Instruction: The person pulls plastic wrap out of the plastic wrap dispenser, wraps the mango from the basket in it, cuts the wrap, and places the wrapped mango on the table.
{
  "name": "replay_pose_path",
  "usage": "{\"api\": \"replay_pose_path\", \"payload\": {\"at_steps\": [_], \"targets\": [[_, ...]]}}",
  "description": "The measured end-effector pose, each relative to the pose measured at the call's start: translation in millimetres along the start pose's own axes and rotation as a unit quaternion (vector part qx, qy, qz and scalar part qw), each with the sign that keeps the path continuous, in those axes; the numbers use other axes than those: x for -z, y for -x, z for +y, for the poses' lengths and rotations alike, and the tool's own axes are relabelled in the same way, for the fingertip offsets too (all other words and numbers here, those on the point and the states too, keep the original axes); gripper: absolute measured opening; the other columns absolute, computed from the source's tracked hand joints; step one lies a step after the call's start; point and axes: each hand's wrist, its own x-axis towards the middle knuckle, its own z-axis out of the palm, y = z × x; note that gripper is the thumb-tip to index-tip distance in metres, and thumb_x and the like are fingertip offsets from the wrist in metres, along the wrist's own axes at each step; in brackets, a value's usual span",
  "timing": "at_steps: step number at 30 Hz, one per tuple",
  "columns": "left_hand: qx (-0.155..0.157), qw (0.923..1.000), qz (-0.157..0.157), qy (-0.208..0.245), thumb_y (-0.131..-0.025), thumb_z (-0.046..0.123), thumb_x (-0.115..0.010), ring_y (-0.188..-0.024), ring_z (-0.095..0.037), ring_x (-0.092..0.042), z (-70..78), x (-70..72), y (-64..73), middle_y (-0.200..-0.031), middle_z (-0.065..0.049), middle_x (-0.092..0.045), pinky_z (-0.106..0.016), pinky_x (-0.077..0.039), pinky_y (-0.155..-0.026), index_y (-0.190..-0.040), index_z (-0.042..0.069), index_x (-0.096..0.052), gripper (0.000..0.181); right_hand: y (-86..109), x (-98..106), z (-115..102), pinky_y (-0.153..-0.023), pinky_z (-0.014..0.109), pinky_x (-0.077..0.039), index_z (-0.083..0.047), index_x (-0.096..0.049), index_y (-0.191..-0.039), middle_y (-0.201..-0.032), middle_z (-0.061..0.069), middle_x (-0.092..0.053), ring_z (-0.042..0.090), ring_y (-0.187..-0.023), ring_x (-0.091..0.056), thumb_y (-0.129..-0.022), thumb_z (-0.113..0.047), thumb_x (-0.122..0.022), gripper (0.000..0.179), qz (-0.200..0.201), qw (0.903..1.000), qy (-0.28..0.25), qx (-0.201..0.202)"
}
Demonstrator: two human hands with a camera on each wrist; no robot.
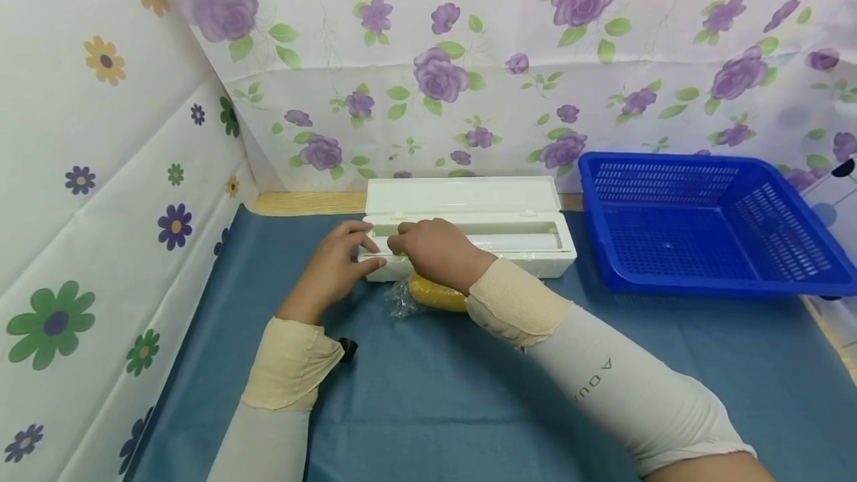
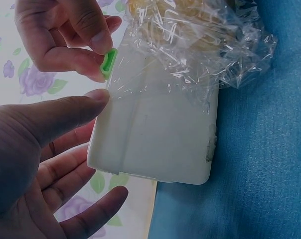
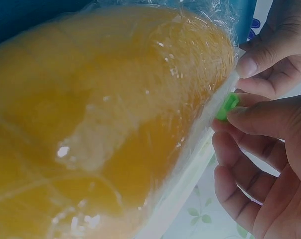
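A white cling film dispenser box (image 1: pixel 469 266) stands with its lid (image 1: pixel 462 195) raised and a white roll (image 1: pixel 515 241) inside. My right hand (image 1: pixel 438 248) pinches a small green slide cutter (image 3: pixel 227 106) at the box's front top edge, near its left end. At that end, my left hand (image 1: pixel 335 266) has its thumb tip touching the edge and its other fingers spread loosely, seen in the left wrist view. Against the box's front lies a long, smooth yellow item (image 1: pixel 438 294) wrapped in clear film (image 2: pixel 190 64); the right forearm hides part of it.
A blue plastic basket (image 1: pixel 723 285) stands to the right of the box. Blue cloth (image 1: pixel 402 407) covers the table. Flower-patterned sheets (image 1: pixel 402 117) rise behind and to the left. A small black object (image 1: pixel 348 349) shows at the left cuff.
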Motion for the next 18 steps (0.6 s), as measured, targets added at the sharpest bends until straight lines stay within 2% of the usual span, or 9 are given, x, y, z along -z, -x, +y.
{"api": "replay_pose_path", "payload": {"at_steps": [18], "targets": [[-0.003,0.9999,-0.005,-0.008,-0.095,0.032,-0.071,-0.118,-0.034,-0.059,-0.5,0.4,1.6,-0.153,-0.006,-0.045,-0.049,-0.052,-0.093,-0.100,0.014,-0.069,0.018,1.7,0.2,0.0,-0.078,0.035,-0.059,-0.019,-0.071,-0.120,-0.112,0.004,-0.071,0.022,-0.084,-0.070,-0.098,-0.002,-0.062,0.029,-0.014,0.9998,0.003,-0.013]]}}
